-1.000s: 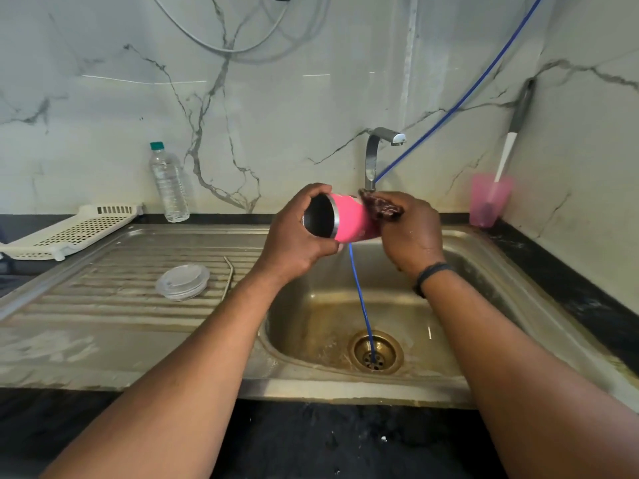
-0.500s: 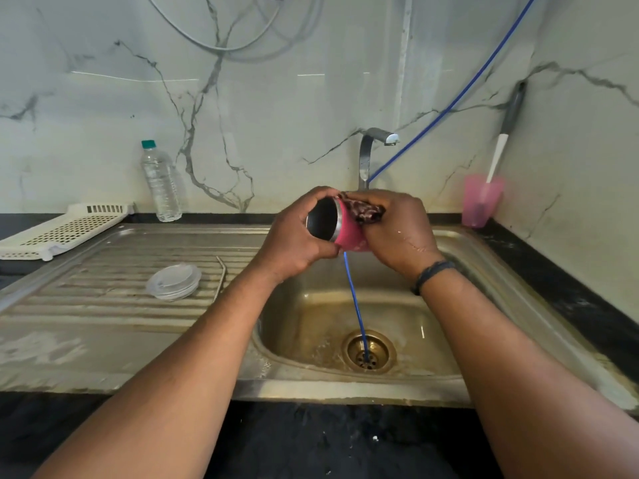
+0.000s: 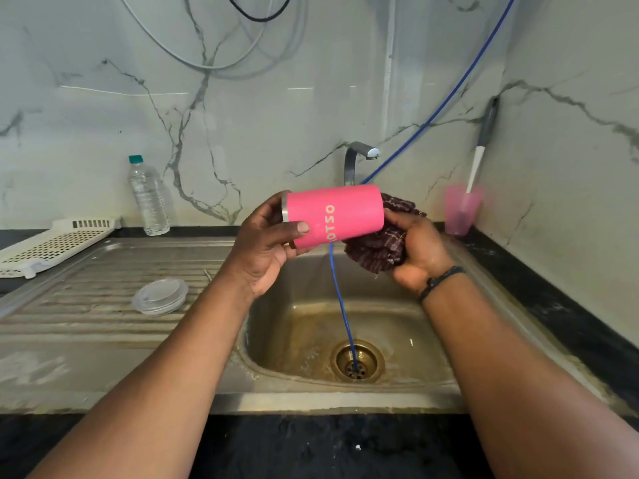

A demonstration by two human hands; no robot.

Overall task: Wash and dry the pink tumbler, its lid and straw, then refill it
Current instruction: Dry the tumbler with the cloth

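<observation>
The pink tumbler (image 3: 340,210) lies on its side above the sink basin (image 3: 297,326), its steel rim to the left. My left hand (image 3: 268,252) grips it near the rim, thumb across the front. My right hand (image 3: 416,250) holds a dark maroon cloth (image 3: 378,250) bunched against the tumbler's base. The clear lid (image 3: 159,296) rests on the draining board (image 3: 86,305). A short piece of the metal straw (image 3: 207,274) shows just right of the lid, the rest hidden behind my left forearm.
A steel tap (image 3: 356,160) stands behind the tumbler. A blue hose (image 3: 342,305) runs down from the upper right into the drain (image 3: 358,361). A water bottle (image 3: 148,197) and white perforated tray (image 3: 52,245) stand left; a pink cup with a brush (image 3: 461,210) sits right.
The tumbler has turned so its pink side with lettering faces me instead of its open mouth. The cloth has slid from the tumbler's body to its base end.
</observation>
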